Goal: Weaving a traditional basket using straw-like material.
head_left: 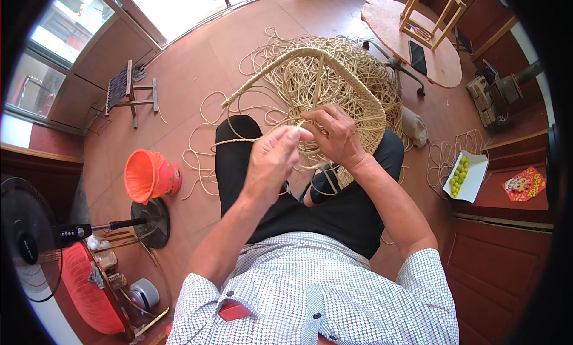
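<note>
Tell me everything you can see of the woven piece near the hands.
The woven piece is tan and looks like twisted straw or paper cord. Its narrow braided rim bows in an arc, one end pointing left; the right side widens into dense, ribbed weave. In view, it overlaps the rope pile. The left hand pinches a cord near it; the right hand overlaps it, contact unclear.

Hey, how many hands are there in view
2: the left hand, near mid-picture, and the right hand, just right of it, overlapping the woven piece. No others show.
</note>
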{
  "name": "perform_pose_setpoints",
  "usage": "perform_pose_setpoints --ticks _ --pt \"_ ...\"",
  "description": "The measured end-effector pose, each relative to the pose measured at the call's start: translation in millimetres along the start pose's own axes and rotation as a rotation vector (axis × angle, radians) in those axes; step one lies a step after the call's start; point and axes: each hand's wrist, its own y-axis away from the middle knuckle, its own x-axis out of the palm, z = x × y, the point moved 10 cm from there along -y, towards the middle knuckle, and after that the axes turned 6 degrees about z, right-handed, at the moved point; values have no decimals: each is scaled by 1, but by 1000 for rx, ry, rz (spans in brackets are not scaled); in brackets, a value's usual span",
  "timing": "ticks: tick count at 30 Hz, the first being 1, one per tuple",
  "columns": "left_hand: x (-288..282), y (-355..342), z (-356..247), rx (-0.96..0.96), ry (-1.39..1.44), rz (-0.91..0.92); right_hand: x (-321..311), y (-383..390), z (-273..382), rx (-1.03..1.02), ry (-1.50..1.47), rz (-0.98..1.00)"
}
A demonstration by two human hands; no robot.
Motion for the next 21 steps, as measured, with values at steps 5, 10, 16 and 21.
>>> perform_pose_setpoints --ticks 5,10,16,21 --pt "-6 -4 -55 102 90 25 3 -1 -10 121 22 -38" --pt "-25 -12 -42 274 274 -37 4 0 -25 256 -121 -39" --pt "-25 -12 62 49 55 -128 5 -4 -16 122 -59 -45" --pt "1 -16 63 121 -304 -98 4 -4 -12 125 13 37"
